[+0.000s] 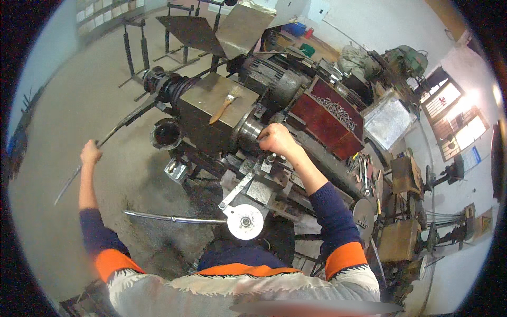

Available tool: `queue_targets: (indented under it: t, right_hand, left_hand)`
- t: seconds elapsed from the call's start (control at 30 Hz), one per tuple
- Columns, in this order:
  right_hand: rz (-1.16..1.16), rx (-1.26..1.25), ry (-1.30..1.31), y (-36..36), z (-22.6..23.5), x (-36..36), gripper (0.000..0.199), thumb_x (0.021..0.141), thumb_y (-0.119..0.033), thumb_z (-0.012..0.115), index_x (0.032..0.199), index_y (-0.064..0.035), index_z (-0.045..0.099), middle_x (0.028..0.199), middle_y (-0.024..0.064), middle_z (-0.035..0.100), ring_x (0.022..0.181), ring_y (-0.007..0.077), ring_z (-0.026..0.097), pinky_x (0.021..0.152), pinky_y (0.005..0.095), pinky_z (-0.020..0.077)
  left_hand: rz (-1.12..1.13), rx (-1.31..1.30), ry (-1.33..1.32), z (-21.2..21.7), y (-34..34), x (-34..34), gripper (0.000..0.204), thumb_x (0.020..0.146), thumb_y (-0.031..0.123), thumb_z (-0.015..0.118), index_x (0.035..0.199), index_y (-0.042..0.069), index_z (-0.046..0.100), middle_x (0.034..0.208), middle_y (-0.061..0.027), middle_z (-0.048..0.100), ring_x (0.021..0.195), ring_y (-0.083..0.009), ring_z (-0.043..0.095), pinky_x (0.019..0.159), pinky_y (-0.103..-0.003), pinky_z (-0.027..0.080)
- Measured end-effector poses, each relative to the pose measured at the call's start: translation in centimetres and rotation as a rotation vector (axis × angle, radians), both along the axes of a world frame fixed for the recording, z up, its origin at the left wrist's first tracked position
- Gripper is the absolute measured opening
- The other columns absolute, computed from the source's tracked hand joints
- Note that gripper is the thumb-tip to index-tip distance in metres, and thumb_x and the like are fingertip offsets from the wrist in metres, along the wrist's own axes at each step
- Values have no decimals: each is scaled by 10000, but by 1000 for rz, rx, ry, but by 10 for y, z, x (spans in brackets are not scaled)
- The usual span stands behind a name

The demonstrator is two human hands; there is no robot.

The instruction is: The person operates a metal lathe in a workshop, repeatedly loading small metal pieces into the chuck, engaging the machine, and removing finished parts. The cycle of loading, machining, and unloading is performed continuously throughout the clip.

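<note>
Lighting, as I see it on my feed: daylight, moderately bright, entering through the barred windows [453, 119] at right, which are blown out to white glare. Wall beside them washed pale. Floor [63, 105] evenly lit, grey; soft dark shadows pool under the machine [248, 132]. Silver sheet [390, 121] reflects a dull sheen. Distortion: strong fisheye, straight edges bowing toward a black circular rim. Sharpness: centre fairly crisp, periphery soft; a smeared blur band sits at the bottom edge.
</note>
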State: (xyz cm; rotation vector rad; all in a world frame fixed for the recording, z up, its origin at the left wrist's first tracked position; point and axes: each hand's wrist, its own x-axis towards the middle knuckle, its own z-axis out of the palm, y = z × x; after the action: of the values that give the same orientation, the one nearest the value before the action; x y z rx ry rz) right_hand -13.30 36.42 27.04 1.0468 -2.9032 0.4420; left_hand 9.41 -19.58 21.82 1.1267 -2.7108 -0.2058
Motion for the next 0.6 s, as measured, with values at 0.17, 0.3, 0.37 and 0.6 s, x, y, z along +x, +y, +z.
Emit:
queue_targets:
  t: [0.17,0.3,0.37,0.6]
  right_hand:
    - [82,-242,129,52,43,39,328,562,-151,599,869,-60,671,917,129,637,875,295,561,767,364,463]
    - [-60,-293,214,134,50,79,324,561,-128,650,878,-69,672,930,132,629,882,311,566,793,374,462]
    - [-222,-239,154,168,54,103,296,573,-123,643,861,-65,677,922,135,635,905,317,577,843,375,460]
    - [-690,-204,52,308,15,174,319,569,-94,609,872,-26,683,865,190,643,841,306,619,782,345,473]
  left_hand:
    - [-381,37,497,-47,113,-50,190,754,88,543,903,10,631,886,-150,639,855,-292,617,773,-361,470]
    - [-471,332,-209,-166,145,-95,382,678,305,640,919,9,632,939,-207,628,899,-304,615,769,-414,480]
    - [-444,249,-309,-217,153,-98,350,673,290,653,925,49,630,1000,-186,617,925,-310,606,778,-415,483]
    - [-678,-152,-472,-185,154,-113,106,732,173,600,798,93,623,872,-108,645,858,-283,623,729,-420,487]
